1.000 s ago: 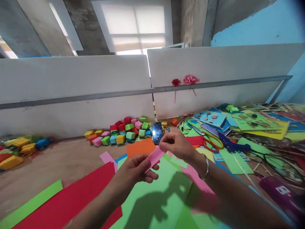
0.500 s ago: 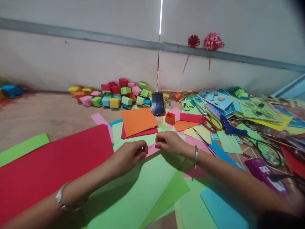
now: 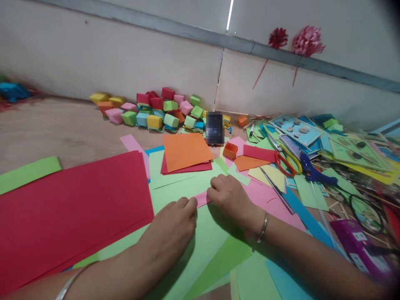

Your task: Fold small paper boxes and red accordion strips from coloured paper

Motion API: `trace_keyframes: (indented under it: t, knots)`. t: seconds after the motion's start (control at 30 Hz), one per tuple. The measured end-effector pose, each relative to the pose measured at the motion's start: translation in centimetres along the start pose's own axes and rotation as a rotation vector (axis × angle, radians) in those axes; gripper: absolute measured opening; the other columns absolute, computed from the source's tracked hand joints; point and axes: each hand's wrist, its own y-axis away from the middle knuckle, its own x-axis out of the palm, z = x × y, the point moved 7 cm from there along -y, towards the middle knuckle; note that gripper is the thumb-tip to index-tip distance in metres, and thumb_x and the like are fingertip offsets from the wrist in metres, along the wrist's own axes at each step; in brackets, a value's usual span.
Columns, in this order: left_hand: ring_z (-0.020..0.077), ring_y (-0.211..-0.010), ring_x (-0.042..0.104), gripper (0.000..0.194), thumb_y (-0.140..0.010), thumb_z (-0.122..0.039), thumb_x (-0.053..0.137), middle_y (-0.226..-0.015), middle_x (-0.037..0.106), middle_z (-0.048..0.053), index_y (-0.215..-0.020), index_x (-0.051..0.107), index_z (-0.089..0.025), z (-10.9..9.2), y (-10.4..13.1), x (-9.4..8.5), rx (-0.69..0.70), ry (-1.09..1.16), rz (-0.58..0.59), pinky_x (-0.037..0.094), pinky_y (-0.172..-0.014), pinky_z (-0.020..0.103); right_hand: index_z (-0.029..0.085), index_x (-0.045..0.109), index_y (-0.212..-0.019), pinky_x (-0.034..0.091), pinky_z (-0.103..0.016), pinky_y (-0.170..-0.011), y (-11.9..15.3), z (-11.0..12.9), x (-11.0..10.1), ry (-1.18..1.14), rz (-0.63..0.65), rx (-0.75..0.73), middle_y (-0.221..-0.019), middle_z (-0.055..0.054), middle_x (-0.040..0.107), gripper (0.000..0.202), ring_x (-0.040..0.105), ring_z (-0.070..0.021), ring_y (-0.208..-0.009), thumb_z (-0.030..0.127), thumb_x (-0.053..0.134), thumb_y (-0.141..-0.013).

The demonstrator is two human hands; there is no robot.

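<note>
A narrow pink paper strip (image 3: 202, 199) spans the gap between my two hands, above light green paper sheets (image 3: 200, 246). My left hand (image 3: 178, 221) has its fingers closed on the strip's left end. At the strip's right end, my right hand (image 3: 228, 198) grips it with curled fingers. Both thumbs are mostly hidden. Red sheets (image 3: 93, 200) lie left of my left hand. Just beyond the hands is an orange sheet (image 3: 186, 151) on top of smaller red paper.
Small folded paper boxes (image 3: 154, 121) are heaped along the wall beside a phone (image 3: 215, 128). To the right lie scissors (image 3: 283, 156), a blue glue gun (image 3: 315, 173), a metal blade tool (image 3: 277, 189), a purple power strip (image 3: 356, 246) and framed crafts (image 3: 298, 129).
Both hands have closed down further over the pink strip, and my left forearm sits more to the right. The camera view has tilted and shifted slightly.
</note>
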Motion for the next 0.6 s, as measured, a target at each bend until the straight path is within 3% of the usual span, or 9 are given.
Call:
trace_keyframes:
  t: [0.13,0.27,0.43,0.6]
  knots:
    - [0.021,-0.077,0.053,0.032,-0.09,-0.01,0.036,-0.084,0.062,0.009,-0.084,0.067,-0.015,0.2,0.7,1.4,0.003,0.004,0.001,0.044,-0.072,0.034,0.011,0.062,-0.094,0.02,-0.034,-0.061,0.9,3.1,-0.6,0.045,-0.089,-0.105,-0.08,-0.007,0.057,0.022,0.04,-0.0201,-0.072,0.007,0.041,-0.096]
    - [0.0204,-0.075,0.054,0.034,-0.088,-0.008,0.035,-0.083,0.063,0.009,-0.078,0.067,-0.016,0.6,0.5,1.6,0.011,0.002,0.027,0.044,-0.07,0.034,0.012,0.062,-0.091,0.022,-0.036,-0.061,1.2,4.4,-0.1,0.074,-0.012,-0.107,-0.084,-0.008,0.057,0.021,0.041,-0.0218,-0.075,0.005,0.042,-0.091]
    - [0.0188,-0.071,0.054,0.032,-0.088,-0.009,0.038,-0.082,0.063,0.008,-0.08,0.067,-0.016,0.8,0.2,1.1,0.018,-0.003,0.062,0.043,-0.066,0.032,0.013,0.061,-0.083,0.022,-0.036,-0.058,1.4,3.7,0.3,0.136,0.085,-0.05,-0.084,-0.01,0.055,0.022,0.041,-0.0217,-0.072,0.003,0.042,-0.087]
    - [0.02,-0.072,0.057,0.028,-0.091,-0.011,0.043,-0.082,0.064,0.009,-0.082,0.069,-0.014,-0.2,-0.3,0.2,0.039,-0.053,0.101,0.044,-0.064,0.032,0.013,0.058,-0.076,0.023,-0.035,-0.058,1.8,1.8,0.3,0.257,0.115,0.041,-0.074,-0.009,0.05,0.023,0.039,-0.0213,-0.068,-0.003,0.042,-0.082]
